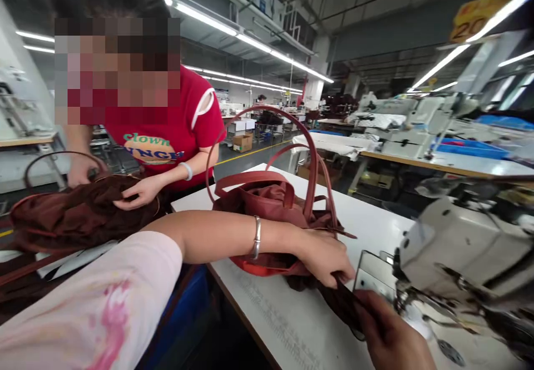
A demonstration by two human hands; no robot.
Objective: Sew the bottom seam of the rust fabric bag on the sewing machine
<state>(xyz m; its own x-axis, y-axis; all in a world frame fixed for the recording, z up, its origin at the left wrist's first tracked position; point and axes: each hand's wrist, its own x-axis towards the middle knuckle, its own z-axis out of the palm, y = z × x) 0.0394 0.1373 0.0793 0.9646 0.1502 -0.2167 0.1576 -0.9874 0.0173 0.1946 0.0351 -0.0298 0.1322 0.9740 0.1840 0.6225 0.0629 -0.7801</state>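
A reddish-brown handbag (271, 197) with upright strap handles rests on the white sewing table. My left hand (323, 256), a silver bangle on its wrist, reaches across the bag and pinches the dark brown lining fabric (344, 303) that trails from its right side. Closer to me, my right hand (390, 325) grips the other end of that fabric, so a short stretch runs between both hands. The right hand's fingers are slightly blurred. Just beyond the hands is the metal plate (373, 278) beside the sewing machine.
A sewing machine (454, 247) stands close on the right. At the left, a person in a red shirt (200, 114) bends over another brown bag (83, 208). The white table (258, 309) has a wooden edge. Other sewing tables (450, 161) stand behind.
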